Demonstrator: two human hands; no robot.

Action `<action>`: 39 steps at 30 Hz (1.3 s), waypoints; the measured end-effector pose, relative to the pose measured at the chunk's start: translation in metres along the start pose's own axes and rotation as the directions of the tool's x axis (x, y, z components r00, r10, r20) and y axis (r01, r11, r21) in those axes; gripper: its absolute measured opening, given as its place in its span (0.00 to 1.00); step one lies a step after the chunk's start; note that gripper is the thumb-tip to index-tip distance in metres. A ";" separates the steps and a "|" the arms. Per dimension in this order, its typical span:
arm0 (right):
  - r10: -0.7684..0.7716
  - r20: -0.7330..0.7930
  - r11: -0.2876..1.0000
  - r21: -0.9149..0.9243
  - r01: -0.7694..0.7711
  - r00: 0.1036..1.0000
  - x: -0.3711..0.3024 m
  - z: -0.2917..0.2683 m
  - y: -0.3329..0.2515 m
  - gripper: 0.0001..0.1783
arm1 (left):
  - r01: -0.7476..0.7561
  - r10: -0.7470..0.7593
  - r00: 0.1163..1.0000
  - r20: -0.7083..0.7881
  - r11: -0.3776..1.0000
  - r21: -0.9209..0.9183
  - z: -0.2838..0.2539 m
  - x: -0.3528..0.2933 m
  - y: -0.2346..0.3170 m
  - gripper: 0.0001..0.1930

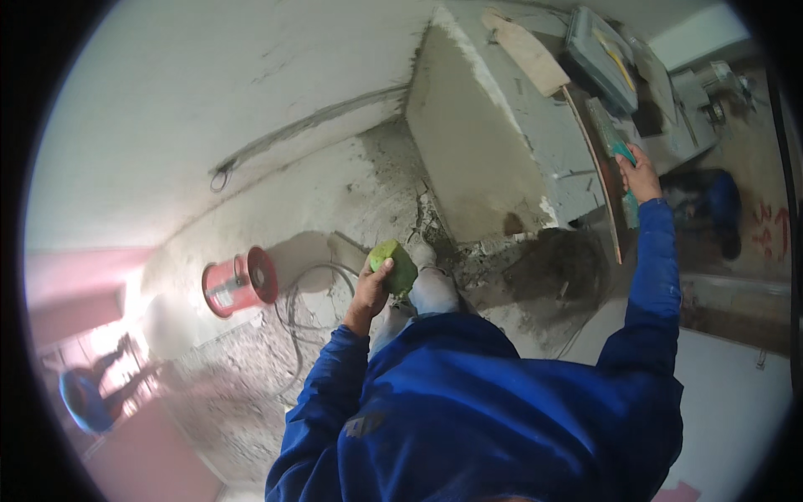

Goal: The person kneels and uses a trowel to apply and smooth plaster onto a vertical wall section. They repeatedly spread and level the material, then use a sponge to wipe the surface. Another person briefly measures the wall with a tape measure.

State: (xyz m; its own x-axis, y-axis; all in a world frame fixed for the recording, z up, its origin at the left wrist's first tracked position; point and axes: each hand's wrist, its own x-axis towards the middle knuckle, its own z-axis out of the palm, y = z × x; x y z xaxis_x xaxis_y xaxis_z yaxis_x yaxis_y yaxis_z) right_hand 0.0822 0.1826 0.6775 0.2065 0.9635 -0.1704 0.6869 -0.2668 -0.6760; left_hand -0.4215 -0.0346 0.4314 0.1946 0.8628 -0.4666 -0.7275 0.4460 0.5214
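My left hand is closed around a green sponge, held low in front of my legs. My right arm reaches out to the right, and my right hand grips a long, flat tool with a teal handle, which looks like a plastering float. A narrow wooden board lies just left of that hand, along the edge of a grey ledge. Below the ledge is a face of smooth grey plaster.
A red bucket stands at left, with a cable or hose curling beside it. Rubble covers the floor around my feet. A grey tool case and a wooden plank lie on the ledge at far right. A blue round object is at far left.
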 end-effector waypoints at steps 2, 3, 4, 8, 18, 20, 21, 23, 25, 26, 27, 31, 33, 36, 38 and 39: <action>-0.027 -0.083 0.994 0.099 0.036 0.996 -0.023 -0.011 0.010 0.11 | 0.027 -0.028 0.999 0.030 0.998 0.051 0.008 0.017 0.018 0.28; -0.044 -0.143 0.992 0.107 0.060 0.989 -0.036 -0.014 0.020 0.11 | 0.045 -0.049 0.997 0.053 0.996 0.080 0.011 0.026 0.028 0.27; -0.094 -0.167 0.980 0.159 0.121 0.981 -0.049 -0.019 0.031 0.11 | 0.067 -0.075 0.995 0.069 0.992 0.104 0.016 0.039 0.037 0.26; 0.054 -0.641 0.943 0.284 0.172 0.765 -0.114 -0.020 0.093 0.18 | 0.146 -0.189 0.973 0.129 0.948 0.284 0.035 0.100 0.075 0.30; 0.589 -0.774 0.800 0.600 -0.027 0.233 -0.247 0.108 0.185 0.27 | 0.278 -0.480 0.834 0.274 0.793 0.543 0.121 0.252 0.140 0.36; 0.692 -0.713 0.716 0.698 0.017 0.112 -0.258 0.149 0.179 0.27 | 0.433 -0.641 0.747 0.180 0.673 0.599 0.136 0.277 0.149 0.32; 0.733 -0.677 0.676 0.736 0.039 0.061 -0.262 0.169 0.175 0.27 | 0.401 -0.654 0.733 0.186 0.637 0.659 0.142 0.287 0.151 0.28; 0.797 -0.603 0.604 0.792 0.088 -0.031 -0.266 0.207 0.161 0.27 | 0.392 -0.755 0.625 0.196 0.521 0.758 0.157 0.306 0.153 0.28; 0.841 -0.529 0.541 0.828 0.145 -0.114 -0.266 0.248 0.139 0.28 | 0.421 -0.854 0.483 0.191 0.418 0.805 0.176 0.324 0.148 0.27; 0.860 -0.488 0.509 0.843 0.177 -0.148 -0.264 0.271 0.126 0.28 | 0.396 -0.897 0.406 0.176 0.346 0.851 0.186 0.333 0.144 0.27; 0.877 -0.444 0.476 0.854 0.212 -0.182 -0.260 0.295 0.111 0.28 | 0.360 -0.932 0.328 0.153 0.273 0.892 0.195 0.342 0.142 0.28; 0.932 -0.250 0.338 0.859 0.385 -0.261 -0.241 0.397 0.032 0.28 | 0.217 -0.990 0.141 0.027 0.057 0.974 0.210 0.368 0.131 0.27; 0.951 -0.167 0.278 0.833 0.479 -0.261 -0.233 0.441 -0.005 0.28 | 0.167 -0.986 0.112 -0.126 -0.106 0.980 0.203 0.377 0.128 0.25; 0.969 -0.059 0.208 0.717 0.665 -0.239 -0.221 0.490 -0.055 0.28 | -0.052 -0.936 0.070 -0.344 -0.348 0.936 0.191 0.384 0.117 0.22; 0.984 -0.113 0.178 0.540 0.823 -0.138 -0.211 0.511 -0.075 0.27 | -0.344 -0.892 0.131 -0.432 -0.450 0.824 0.180 0.379 0.105 0.25; 0.984 -0.154 0.152 0.435 0.888 -0.093 -0.207 0.519 -0.083 0.27 | -0.447 -0.903 0.039 -0.427 -0.398 0.801 0.177 0.373 0.096 0.26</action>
State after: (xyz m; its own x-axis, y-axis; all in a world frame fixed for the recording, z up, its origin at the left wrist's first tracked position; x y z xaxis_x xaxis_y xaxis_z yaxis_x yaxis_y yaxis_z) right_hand -0.3793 0.0172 0.3971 0.7641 -0.3552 -0.5385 -0.0152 0.8246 -0.5655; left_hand -0.3025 0.3728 0.4340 0.3837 -0.4713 -0.7941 0.7294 -0.3728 0.5737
